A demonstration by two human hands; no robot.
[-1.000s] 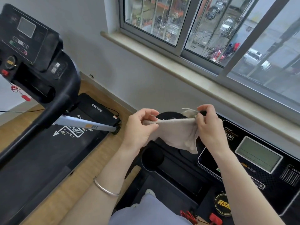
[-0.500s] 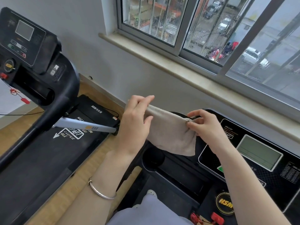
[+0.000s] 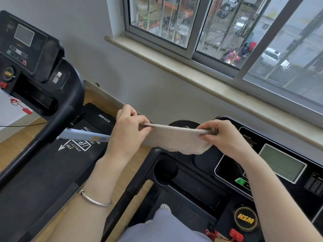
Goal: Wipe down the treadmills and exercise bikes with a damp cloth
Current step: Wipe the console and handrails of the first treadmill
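Both hands grasp the beige cloth (image 3: 174,140), stretched between them: left hand (image 3: 129,130) pinches one end, right hand (image 3: 225,137) fingers curl round the other. Cloth sags below the fingers, over the near treadmill console (image 3: 279,172).

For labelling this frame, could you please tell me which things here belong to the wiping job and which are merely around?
Job: cloth, pinched by left hand and right hand; near treadmill console; second treadmill.
Around: window sill; bracelet; cars outside.
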